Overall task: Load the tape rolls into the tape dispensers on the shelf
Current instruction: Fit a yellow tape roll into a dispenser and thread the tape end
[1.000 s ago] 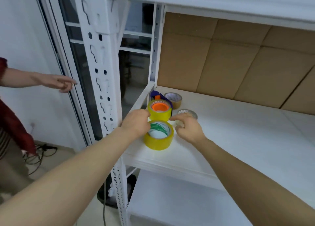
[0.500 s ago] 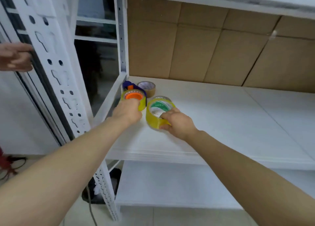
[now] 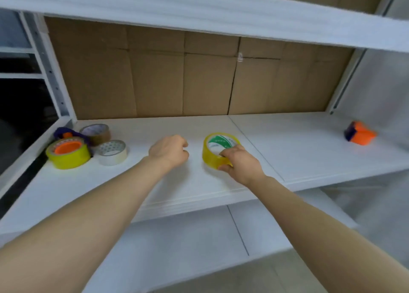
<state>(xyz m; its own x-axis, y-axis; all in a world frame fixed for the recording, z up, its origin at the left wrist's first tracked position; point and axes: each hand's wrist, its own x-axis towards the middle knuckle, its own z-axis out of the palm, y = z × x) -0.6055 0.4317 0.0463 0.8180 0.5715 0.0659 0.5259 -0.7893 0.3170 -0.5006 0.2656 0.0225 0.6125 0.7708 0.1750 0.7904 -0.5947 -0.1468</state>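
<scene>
My right hand [image 3: 238,163] grips a yellow tape roll [image 3: 215,149] with a green and white core label, tilted on edge above the white shelf [image 3: 298,151]. My left hand [image 3: 170,151] hovers just left of it with curled fingers, holding nothing. At the shelf's left end a purple and orange tape dispenser [image 3: 66,145] carries a yellow roll. Behind it lies a brown roll [image 3: 97,133], and a white roll [image 3: 112,152] lies beside it. A second orange and purple dispenser [image 3: 359,135] sits at the far right of the shelf.
Brown cardboard [image 3: 177,76] lines the back of the shelf bay. An upper shelf board [image 3: 199,9] hangs overhead and a lower shelf [image 3: 188,244] lies beneath. White uprights [image 3: 55,76] frame the left side.
The view has swung right. My right hand has carried the yellow roll rightward, away from the left dispenser. My left hand has left that dispenser and followed to the shelf's middle.
</scene>
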